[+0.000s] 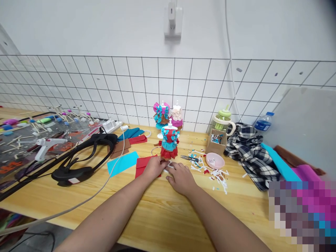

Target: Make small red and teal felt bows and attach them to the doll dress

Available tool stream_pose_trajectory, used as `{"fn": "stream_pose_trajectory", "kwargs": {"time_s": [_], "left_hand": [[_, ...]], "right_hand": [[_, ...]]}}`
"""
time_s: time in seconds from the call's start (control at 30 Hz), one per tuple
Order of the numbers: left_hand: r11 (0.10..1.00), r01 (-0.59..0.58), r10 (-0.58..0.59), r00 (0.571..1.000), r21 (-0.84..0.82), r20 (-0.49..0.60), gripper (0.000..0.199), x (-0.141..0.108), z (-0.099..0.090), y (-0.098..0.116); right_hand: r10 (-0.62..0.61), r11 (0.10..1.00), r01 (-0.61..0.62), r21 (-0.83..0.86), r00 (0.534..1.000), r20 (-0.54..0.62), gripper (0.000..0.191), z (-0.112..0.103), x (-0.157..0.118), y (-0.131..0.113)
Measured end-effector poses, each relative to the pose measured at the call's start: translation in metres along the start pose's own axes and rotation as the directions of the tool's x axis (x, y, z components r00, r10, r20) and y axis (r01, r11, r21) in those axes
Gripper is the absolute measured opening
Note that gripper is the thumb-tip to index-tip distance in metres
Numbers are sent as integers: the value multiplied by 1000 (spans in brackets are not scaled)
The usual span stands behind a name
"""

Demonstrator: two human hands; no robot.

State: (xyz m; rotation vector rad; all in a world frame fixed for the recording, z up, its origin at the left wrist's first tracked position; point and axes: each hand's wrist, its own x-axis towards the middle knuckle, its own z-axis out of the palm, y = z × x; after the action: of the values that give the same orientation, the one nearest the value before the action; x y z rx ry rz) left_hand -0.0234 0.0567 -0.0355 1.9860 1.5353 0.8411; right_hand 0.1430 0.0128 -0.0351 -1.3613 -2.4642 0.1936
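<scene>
In the middle of the table stands a small white dress form (170, 134), upright, dressed in red and turquoise ruffles with small pale beads. Its white base (168, 167) shows between my hands. My left hand (154, 167) grips that base from the left, its fingertips partly hidden. From the right, my right hand (182, 177) holds the base with bent fingers. Under and beside my left wrist lies a folded red fabric piece (141, 166). Two more dress forms stand behind, one in pink, turquoise and brown (161, 115), the other in cream and pink (177, 114).
Turquoise fabric (123, 163) and a black headset (78, 171) lie left, near a white glue gun (47, 147) and a trailing cable. Right are snips (190, 158), scattered scraps, a pink dish (215, 161), a cardboard box (216, 141), a green-lidded cup (223, 119) and a plaid cloth (244, 147).
</scene>
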Motion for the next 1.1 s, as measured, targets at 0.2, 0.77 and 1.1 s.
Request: {"fn": "stream_pose_trajectory", "kwargs": {"time_s": [0.2, 0.77, 1.1], "left_hand": [[989, -74, 79, 996, 126, -40, 33, -4, -4, 6], [722, 84, -153, 987, 686, 41, 30, -5, -38, 4], [814, -128, 40, 985, 566, 165, 27, 0, -45, -4]], "right_hand": [[104, 991, -103, -91, 995, 1, 45, 2, 2, 7], [239, 968, -240, -68, 971, -19, 47, 5, 10, 30], [431, 865, -457, -207, 888, -161, 26, -29, 5, 79]]}}
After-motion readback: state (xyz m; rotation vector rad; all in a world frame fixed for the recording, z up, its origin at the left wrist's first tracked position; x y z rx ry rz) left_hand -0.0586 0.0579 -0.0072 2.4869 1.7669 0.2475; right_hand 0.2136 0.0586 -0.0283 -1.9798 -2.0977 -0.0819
